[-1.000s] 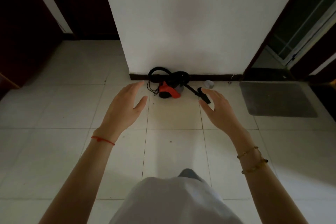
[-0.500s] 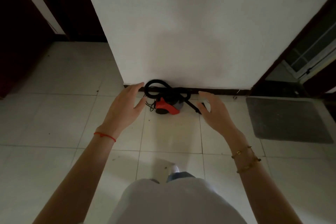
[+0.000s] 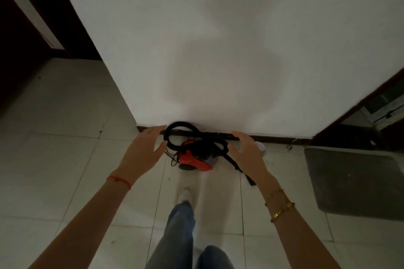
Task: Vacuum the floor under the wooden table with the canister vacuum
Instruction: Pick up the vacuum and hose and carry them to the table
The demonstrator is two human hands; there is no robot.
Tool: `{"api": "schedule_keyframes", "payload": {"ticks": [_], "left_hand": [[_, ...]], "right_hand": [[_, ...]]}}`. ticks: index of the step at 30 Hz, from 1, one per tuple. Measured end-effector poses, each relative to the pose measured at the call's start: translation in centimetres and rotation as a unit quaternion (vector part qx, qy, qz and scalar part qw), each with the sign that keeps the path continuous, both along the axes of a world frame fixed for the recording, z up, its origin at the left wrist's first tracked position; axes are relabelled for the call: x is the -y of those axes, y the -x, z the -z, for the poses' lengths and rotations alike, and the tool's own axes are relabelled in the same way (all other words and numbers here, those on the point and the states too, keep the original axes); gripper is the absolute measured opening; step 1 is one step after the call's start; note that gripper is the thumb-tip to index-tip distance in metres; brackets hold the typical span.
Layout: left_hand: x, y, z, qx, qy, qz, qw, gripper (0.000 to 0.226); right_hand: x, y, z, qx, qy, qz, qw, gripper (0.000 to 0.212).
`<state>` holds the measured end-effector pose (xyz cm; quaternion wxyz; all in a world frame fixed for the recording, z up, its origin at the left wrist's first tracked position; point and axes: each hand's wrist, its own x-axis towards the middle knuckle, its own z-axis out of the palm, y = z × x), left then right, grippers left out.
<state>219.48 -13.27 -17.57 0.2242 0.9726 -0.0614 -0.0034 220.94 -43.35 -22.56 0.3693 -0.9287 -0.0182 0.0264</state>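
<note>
I note the canister vacuum (image 3: 195, 157) now lies much nearer than a second ago — on the tiled floor (image 3: 65, 159) against the wall (image 3: 218, 50), hose coiled. Left hand (image 3: 142, 153) and right hand (image 3: 247, 153) flank it, both empty, fingers straight. Pickup appears imminent — vacuuming not begun, no table in view.

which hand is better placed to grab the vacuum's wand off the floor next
Right, probably. The right hand hangs open just above the black wand, which slants out from the canister vacuum on that side. The left hand, also open, is over by the looped hose, farther from the wand.
</note>
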Motion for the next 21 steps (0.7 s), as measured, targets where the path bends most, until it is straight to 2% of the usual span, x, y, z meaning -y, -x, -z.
{"api": "schedule_keyframes", "payload": {"ticks": [10,21], "left_hand": [[-0.2,-16.2,15.2,-0.042,0.009,0.024,0.999,0.047],[2.3,-24.2,40.8,-0.069,-0.002,0.093,0.993,0.050]], "right_hand": [[-0.2,-16.5,15.1,-0.047,0.029,0.000,0.998,0.046],[1.2,-26.9,37.6,-0.037,0.042,-0.017,0.998,0.044]]}}
